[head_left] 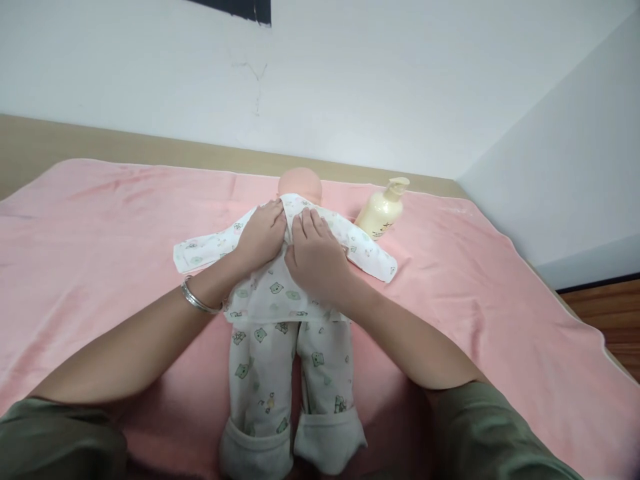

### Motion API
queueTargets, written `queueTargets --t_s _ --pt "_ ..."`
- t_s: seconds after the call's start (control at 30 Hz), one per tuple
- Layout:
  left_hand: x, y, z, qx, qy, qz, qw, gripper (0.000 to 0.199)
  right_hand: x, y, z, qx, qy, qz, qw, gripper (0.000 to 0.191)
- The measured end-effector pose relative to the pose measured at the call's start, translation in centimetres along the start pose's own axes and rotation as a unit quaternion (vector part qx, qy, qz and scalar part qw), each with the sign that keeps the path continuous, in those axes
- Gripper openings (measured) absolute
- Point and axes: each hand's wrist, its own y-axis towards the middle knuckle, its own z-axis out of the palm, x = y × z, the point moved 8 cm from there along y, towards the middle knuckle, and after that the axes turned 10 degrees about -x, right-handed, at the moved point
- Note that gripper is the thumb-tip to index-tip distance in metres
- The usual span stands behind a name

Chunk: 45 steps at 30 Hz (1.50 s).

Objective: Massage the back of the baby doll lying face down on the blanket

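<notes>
White, patterned with small green animal faces, the long-sleeved top (275, 290) lies on a doll, directly under both hands. The left hand (263, 233) rests palm down on the upper chest, fingers extended and close together, its thumb not clearly visible. Just beside it, the right hand (317, 257) lies open and flat on the other side of the front, fingers pointing toward the collar. Neither hand is closed around anything. Just beyond the fingertips is the doll's bald head (300, 183); the top's sleeves spread outward on both sides of the hands. Nearer than the hands are matching trousers (263, 380) with turned-up ends. A cream pump bottle (383, 210) leans beyond the right hand, near a sleeve. Pink cloth (125, 267) lies beneath the doll, and a silver bangle (193, 298) circles the left wrist.
</notes>
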Motion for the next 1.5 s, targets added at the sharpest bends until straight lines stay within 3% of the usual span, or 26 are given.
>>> queueTargets --t_s 0.1,0.23,0.3,0.4,0.53,0.67,0.97,1.5 --pt "-0.2 -0.8 0.2 -0.025 0.033 0.02 0.999 0.054 -1.6 1.3 0.8 0.037 0.048 0.025 0.998 0.058" --pt "-2.2 -3.2 0.6 -0.058 0.066 0.079 0.993 0.059 -5.9 3.2 1.5 0.055 0.082 0.12 0.988 0.056" --pt "-3.0 -3.9 0.8 -0.056 0.064 0.092 0.992 0.059 -6.7 3.4 1.5 0.056 0.079 0.138 0.986 0.055" --pt "-2.5 -3.1 0.6 -0.044 0.042 0.063 0.996 0.055 -5.9 2.8 1.2 0.043 0.051 0.126 0.99 0.054" --pt "-0.4 -1.1 0.4 -0.032 0.012 -0.007 0.999 0.046 -2.4 0.8 0.1 -0.003 0.0 0.053 0.999 0.056" --pt "0.4 -0.6 0.4 -0.053 0.006 -0.024 0.998 0.042 -0.3 -0.2 -0.2 -0.01 -0.001 0.004 1.0 0.054" --pt "0.3 -1.2 0.6 -0.08 -0.003 -0.007 0.997 0.042 -4.7 2.9 2.0 0.078 0.117 0.071 0.987 0.06" --pt "0.3 -1.3 0.6 -0.076 -0.003 -0.018 0.997 0.046 -4.1 2.4 1.7 0.052 0.104 0.08 0.99 0.062"
